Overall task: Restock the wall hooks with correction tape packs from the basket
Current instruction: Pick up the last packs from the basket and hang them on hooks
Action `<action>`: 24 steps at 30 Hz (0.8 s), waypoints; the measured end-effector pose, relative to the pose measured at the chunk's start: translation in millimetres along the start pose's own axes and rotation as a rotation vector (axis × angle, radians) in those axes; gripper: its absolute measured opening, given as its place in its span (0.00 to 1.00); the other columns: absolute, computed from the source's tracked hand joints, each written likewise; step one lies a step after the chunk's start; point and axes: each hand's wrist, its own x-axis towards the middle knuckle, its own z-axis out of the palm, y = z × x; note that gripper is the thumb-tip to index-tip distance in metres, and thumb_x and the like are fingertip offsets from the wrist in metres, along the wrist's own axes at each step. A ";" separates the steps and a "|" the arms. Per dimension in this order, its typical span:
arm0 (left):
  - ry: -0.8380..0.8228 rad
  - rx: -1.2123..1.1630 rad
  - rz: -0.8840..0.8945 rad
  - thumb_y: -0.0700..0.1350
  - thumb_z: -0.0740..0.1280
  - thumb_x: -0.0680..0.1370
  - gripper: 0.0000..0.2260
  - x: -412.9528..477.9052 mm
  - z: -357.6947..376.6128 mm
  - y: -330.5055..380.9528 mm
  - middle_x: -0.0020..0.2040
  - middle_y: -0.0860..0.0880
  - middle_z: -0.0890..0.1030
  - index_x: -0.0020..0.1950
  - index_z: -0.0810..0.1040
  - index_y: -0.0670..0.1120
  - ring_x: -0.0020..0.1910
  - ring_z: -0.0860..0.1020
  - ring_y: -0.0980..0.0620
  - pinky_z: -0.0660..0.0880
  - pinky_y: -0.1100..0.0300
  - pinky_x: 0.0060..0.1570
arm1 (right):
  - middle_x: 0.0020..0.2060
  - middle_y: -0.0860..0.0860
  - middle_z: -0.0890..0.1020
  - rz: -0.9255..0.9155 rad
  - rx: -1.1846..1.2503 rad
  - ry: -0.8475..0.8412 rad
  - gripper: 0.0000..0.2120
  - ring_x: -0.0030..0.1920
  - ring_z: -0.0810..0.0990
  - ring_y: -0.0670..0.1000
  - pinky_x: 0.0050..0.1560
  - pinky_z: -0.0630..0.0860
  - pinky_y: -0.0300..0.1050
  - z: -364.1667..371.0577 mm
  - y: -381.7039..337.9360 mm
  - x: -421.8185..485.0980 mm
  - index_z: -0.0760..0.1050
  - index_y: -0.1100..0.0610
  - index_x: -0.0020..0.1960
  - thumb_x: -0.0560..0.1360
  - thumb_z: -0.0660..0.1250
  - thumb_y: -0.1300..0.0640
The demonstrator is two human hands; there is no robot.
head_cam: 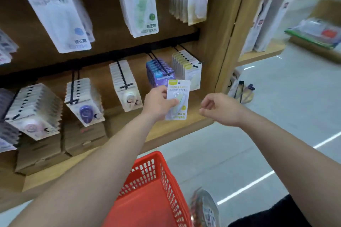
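Observation:
My left hand [157, 104] grips a yellow-topped correction tape pack [178, 100] by its left edge, thumb across the front, and holds it upright in front of the lower row of hooks. Just behind it hang a stack of blue packs [160, 72] and a stack of yellow packs [186, 64] on black wall hooks [191, 57]. My right hand [219, 108] hovers to the right of the pack with fingers loosely curled and holds nothing. The red basket [156, 190] stands below my arms on the floor.
More packs hang on the wooden wall: white ones [126, 84], purple ones [84, 101] and a green-topped row above [137, 2]. Cardboard boxes [60, 145] sit on the bottom shelf. A wooden post [232, 33] ends the rack at right. A clear bag [203, 208] lies beside the basket.

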 end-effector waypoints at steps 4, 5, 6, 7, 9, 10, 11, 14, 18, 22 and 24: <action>0.012 0.036 0.027 0.43 0.78 0.73 0.10 54.7 53.6 12.4 0.51 0.50 0.87 0.49 0.80 0.50 0.51 0.85 0.49 0.81 0.46 0.56 | 0.45 0.45 0.81 0.065 0.035 -0.023 0.10 0.51 0.81 0.51 0.56 0.79 0.50 -2.3 34.6 -0.7 0.79 0.53 0.53 0.76 0.73 0.48; 0.028 0.030 0.037 0.43 0.78 0.73 0.10 65.0 63.7 14.9 0.51 0.49 0.87 0.47 0.78 0.52 0.51 0.85 0.48 0.81 0.45 0.55 | 0.45 0.45 0.82 0.072 0.046 -0.024 0.10 0.51 0.82 0.51 0.57 0.79 0.50 -2.1 40.3 0.1 0.79 0.53 0.53 0.76 0.73 0.48; 0.045 0.021 0.043 0.43 0.78 0.73 0.11 73.0 71.3 16.6 0.51 0.49 0.87 0.46 0.77 0.53 0.50 0.85 0.48 0.81 0.46 0.55 | 0.45 0.45 0.82 0.080 0.064 -0.023 0.10 0.52 0.82 0.50 0.57 0.79 0.50 -2.1 45.0 0.8 0.79 0.52 0.53 0.76 0.73 0.48; 0.061 0.007 0.047 0.43 0.78 0.74 0.11 80.4 77.0 16.6 0.51 0.49 0.86 0.46 0.77 0.53 0.50 0.85 0.48 0.81 0.46 0.55 | 0.45 0.44 0.82 0.087 0.081 -0.021 0.09 0.52 0.82 0.50 0.57 0.79 0.50 -1.9 48.9 1.4 0.78 0.51 0.52 0.76 0.73 0.48; 0.094 -0.014 0.051 0.44 0.78 0.74 0.10 88.9 83.0 17.8 0.50 0.50 0.86 0.47 0.78 0.53 0.50 0.85 0.48 0.81 0.46 0.54 | 0.46 0.44 0.82 0.093 0.101 -0.026 0.09 0.52 0.81 0.49 0.56 0.79 0.49 -1.3 54.4 2.8 0.78 0.50 0.52 0.76 0.72 0.47; 0.105 -0.017 0.053 0.44 0.77 0.75 0.09 92.0 84.6 17.6 0.51 0.50 0.86 0.48 0.78 0.52 0.50 0.84 0.49 0.81 0.46 0.54 | 0.47 0.44 0.82 0.096 0.105 -0.031 0.09 0.51 0.81 0.48 0.55 0.79 0.48 -0.9 56.2 3.6 0.77 0.49 0.53 0.77 0.72 0.46; 0.112 -0.015 0.052 0.44 0.77 0.75 0.09 94.2 85.9 17.3 0.51 0.50 0.86 0.50 0.79 0.51 0.50 0.84 0.49 0.82 0.46 0.54 | 0.47 0.43 0.82 0.098 0.107 -0.039 0.09 0.51 0.80 0.47 0.54 0.78 0.47 -0.3 57.2 4.4 0.77 0.49 0.53 0.77 0.72 0.46; 0.117 -0.024 0.040 0.45 0.77 0.76 0.09 97.7 89.7 15.4 0.53 0.51 0.85 0.52 0.79 0.50 0.51 0.84 0.50 0.82 0.47 0.54 | 0.49 0.44 0.82 0.108 0.125 -0.065 0.10 0.47 0.79 0.45 0.52 0.77 0.45 2.3 59.6 6.7 0.76 0.48 0.54 0.77 0.71 0.45; 0.132 -0.034 0.045 0.46 0.77 0.76 0.09 100.2 94.4 14.0 0.56 0.50 0.85 0.54 0.81 0.50 0.52 0.83 0.51 0.82 0.49 0.55 | 0.49 0.42 0.81 0.123 0.108 -0.083 0.11 0.50 0.79 0.46 0.52 0.76 0.45 5.3 63.0 7.3 0.75 0.48 0.55 0.77 0.71 0.44; 0.154 -0.117 0.058 0.45 0.75 0.77 0.07 100.0 98.5 11.3 0.56 0.51 0.84 0.53 0.81 0.50 0.53 0.83 0.53 0.83 0.52 0.52 | 0.49 0.41 0.81 0.140 0.116 -0.098 0.11 0.50 0.79 0.45 0.54 0.77 0.46 5.4 64.7 6.5 0.75 0.48 0.55 0.78 0.71 0.45; 0.172 -0.134 0.059 0.45 0.75 0.77 0.06 99.9 99.9 12.0 0.53 0.52 0.84 0.53 0.81 0.50 0.51 0.83 0.54 0.83 0.55 0.49 | 0.49 0.42 0.81 0.147 0.122 -0.106 0.11 0.50 0.79 0.45 0.54 0.78 0.47 5.9 64.4 6.2 0.75 0.48 0.56 0.78 0.71 0.45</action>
